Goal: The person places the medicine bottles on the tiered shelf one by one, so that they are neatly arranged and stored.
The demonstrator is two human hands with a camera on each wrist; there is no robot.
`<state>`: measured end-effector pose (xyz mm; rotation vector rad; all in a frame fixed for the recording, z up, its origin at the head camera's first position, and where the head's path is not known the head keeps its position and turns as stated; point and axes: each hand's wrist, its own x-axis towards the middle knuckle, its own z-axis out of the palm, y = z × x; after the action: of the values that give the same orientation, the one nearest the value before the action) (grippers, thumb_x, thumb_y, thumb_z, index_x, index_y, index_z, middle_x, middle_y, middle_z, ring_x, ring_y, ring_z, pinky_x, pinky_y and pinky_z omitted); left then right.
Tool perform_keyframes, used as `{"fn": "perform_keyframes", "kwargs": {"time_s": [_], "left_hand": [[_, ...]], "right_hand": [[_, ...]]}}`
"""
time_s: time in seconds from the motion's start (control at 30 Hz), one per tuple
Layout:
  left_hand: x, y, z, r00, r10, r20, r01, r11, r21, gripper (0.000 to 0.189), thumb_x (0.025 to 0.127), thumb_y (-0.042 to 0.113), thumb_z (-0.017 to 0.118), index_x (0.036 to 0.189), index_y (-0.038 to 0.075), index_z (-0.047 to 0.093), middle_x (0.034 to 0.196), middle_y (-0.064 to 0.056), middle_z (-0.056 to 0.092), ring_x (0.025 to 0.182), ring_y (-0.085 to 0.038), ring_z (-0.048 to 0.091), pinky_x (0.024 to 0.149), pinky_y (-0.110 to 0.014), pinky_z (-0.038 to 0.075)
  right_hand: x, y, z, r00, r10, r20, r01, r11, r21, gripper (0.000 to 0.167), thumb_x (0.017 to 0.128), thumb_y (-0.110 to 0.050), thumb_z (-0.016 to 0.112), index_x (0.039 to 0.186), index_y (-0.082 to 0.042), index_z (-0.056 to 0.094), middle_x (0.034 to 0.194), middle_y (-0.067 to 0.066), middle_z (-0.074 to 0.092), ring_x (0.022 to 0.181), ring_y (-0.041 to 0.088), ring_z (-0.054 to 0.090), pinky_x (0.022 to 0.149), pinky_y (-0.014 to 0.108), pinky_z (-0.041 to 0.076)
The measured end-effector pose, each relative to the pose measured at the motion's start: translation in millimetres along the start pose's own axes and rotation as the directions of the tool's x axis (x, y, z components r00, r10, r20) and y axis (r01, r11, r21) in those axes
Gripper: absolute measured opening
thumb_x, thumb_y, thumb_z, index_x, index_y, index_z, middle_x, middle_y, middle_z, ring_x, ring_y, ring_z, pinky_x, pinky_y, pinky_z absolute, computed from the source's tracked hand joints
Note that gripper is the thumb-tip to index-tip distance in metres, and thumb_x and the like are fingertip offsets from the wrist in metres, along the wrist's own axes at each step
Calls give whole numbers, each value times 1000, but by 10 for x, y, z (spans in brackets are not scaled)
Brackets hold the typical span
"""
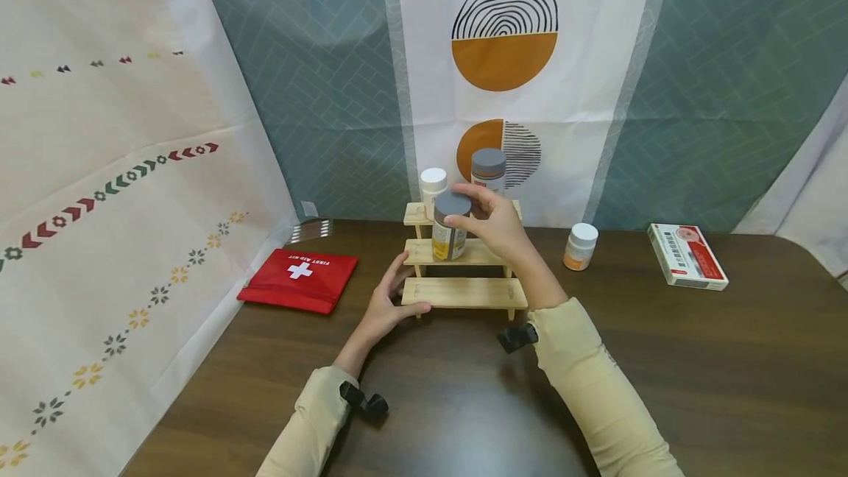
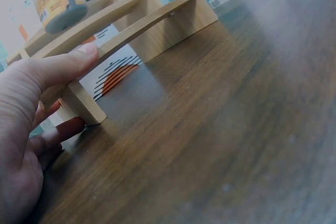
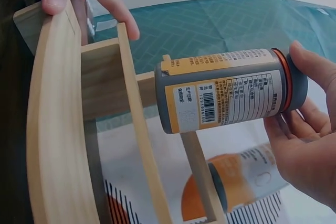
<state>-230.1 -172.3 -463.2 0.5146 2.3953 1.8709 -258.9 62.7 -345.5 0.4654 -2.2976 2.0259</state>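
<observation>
A three-tier wooden rack [image 1: 466, 292] stands on the brown table. My left hand [image 1: 383, 311] grips its left end; in the left wrist view the thumb lies on the lowest tier, with fingers around the side support. My right hand [image 1: 498, 225] holds a grey bottle [image 3: 223, 92] with a yellow-and-white label by its grey cap. The bottle is upright above the middle tier's left part, its base seemingly just off the board. On the top tier stand a white bottle [image 1: 433, 180] and a second grey-capped bottle [image 1: 489, 166], partly hidden by the right hand.
A red first aid kit pouch [image 1: 299, 280] lies left of the rack. To the right stand a small white-capped bottle [image 1: 580, 246] and, farther off, a flat white-and-red medicine box [image 1: 687, 256]. Patterned cloth [image 1: 331, 79] hangs behind the table.
</observation>
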Motion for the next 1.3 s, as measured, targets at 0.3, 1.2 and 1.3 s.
{"fn": "perform_keyframes", "kwargs": {"time_s": [0.3,1.2,1.3], "left_hand": [[-28,74,-16,1000,-23,13,23,1000,5,100,78,0,79,157,18,21,151,-18,44,141,-30,41,102,-39,41],[51,-191,-8,1000,-7,0,7,1000,20,102,78,1,79,157,26,19,152,-15,44,141,-28,42,102,-40,40],[49,-209,-3,1000,9,-14,-9,1000,23,101,78,1,80,156,29,22,150,-14,46,140,-27,44,101,-39,41]], "right_hand": [[14,78,94,1000,2,-10,-2,1000,21,53,89,-15,72,138,-10,54,148,11,47,140,26,45,114,39,36],[79,197,262,993,-94,-66,94,996,0,47,88,-11,72,132,-6,58,141,14,54,135,30,50,113,46,38],[80,208,271,993,-97,-68,97,995,4,47,88,-11,72,133,-6,57,141,14,53,136,31,49,112,48,38]]}}
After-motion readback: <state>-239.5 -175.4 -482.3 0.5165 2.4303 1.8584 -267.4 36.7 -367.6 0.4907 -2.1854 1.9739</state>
